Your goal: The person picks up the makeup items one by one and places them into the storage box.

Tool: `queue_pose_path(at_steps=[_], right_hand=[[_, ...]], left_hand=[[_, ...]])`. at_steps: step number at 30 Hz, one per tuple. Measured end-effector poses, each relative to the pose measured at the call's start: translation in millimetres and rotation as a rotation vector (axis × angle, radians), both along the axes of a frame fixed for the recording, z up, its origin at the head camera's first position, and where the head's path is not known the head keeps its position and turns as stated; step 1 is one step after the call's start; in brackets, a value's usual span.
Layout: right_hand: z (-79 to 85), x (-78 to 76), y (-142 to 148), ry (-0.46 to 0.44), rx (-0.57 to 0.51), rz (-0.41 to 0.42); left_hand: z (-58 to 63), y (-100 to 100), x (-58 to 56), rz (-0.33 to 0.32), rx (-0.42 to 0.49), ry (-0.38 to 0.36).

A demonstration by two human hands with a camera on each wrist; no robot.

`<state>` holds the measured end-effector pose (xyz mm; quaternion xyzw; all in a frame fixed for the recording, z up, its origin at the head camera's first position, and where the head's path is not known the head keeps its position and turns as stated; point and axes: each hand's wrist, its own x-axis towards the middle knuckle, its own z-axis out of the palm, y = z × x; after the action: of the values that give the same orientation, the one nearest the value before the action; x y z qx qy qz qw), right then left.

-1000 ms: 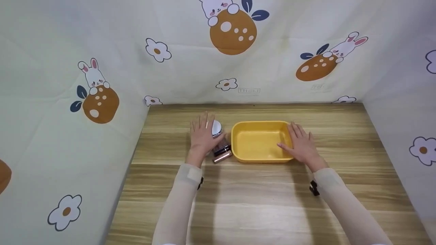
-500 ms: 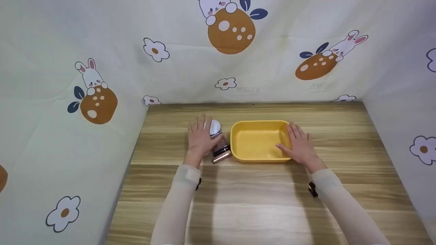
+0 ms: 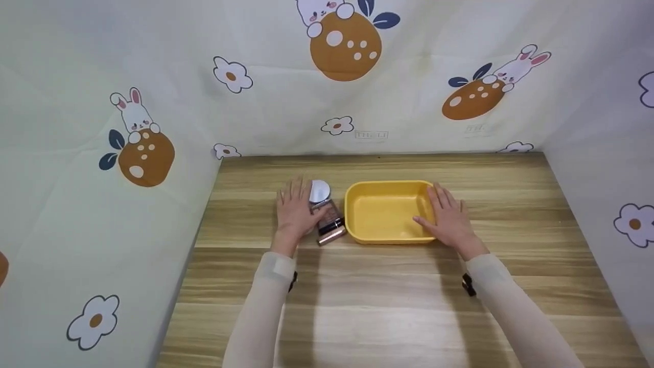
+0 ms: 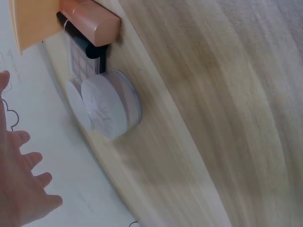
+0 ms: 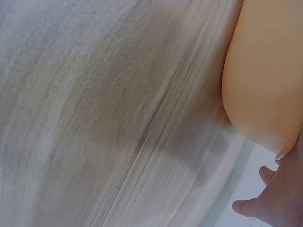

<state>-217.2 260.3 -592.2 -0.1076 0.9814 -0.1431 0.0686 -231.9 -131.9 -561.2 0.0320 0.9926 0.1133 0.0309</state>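
My left hand point(image 3: 295, 212) is spread with straight fingers over the left side of a small group of cosmetics. In the head view, a round pale-lidded case point(image 3: 321, 191) lies beside its fingers, and the thumb overlaps an eyeshadow palette point(image 3: 333, 208). A black tube point(image 3: 331, 225) and a rose-gold tube point(image 3: 332, 235) lie at the near end. A round pot point(image 4: 106, 106) with an embossed lid shows in the left wrist view. My right hand point(image 3: 452, 217) rests on the right rim of a yellow plastic basin point(image 3: 391, 217), thumb over the inside, fingers straight.
The wood-grain table point(image 3: 388, 306) reaches back to a cloth wall point(image 3: 286, 107) printed with rabbits and flowers. Similar cloth stands along the left and right sides. The basin's left wall sits close against the cosmetics.
My left hand has shifted left and slightly toward me, uncovering more of the round case and palette. My right hand stays at the basin's rim.
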Motion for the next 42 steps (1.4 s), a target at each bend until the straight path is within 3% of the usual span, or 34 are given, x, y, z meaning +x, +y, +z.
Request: queue_pose_path(at_steps=[16,26,34,42], right_hand=[[2.5,-0.4,-0.9,-0.019,0.007,-0.008],[2.9,0.8,-0.6,-0.004,-0.024,-0.015],[3.1,1.8,9.8,0.043,-0.022,-0.034],[0.5,5.0,23.0,0.031,-0.009,-0.048]], left_hand=[[-14.6,-20.1,8.6,-0.01,-0.015,0.006],[-19.4,-29.2,20.0,-0.021,-0.017,-0.048],[-23.9,-34.2,27.4,-0.041,-0.013,-0.049],[-27.6,-36.0,34.1,-0.056,0.007,-0.052]])
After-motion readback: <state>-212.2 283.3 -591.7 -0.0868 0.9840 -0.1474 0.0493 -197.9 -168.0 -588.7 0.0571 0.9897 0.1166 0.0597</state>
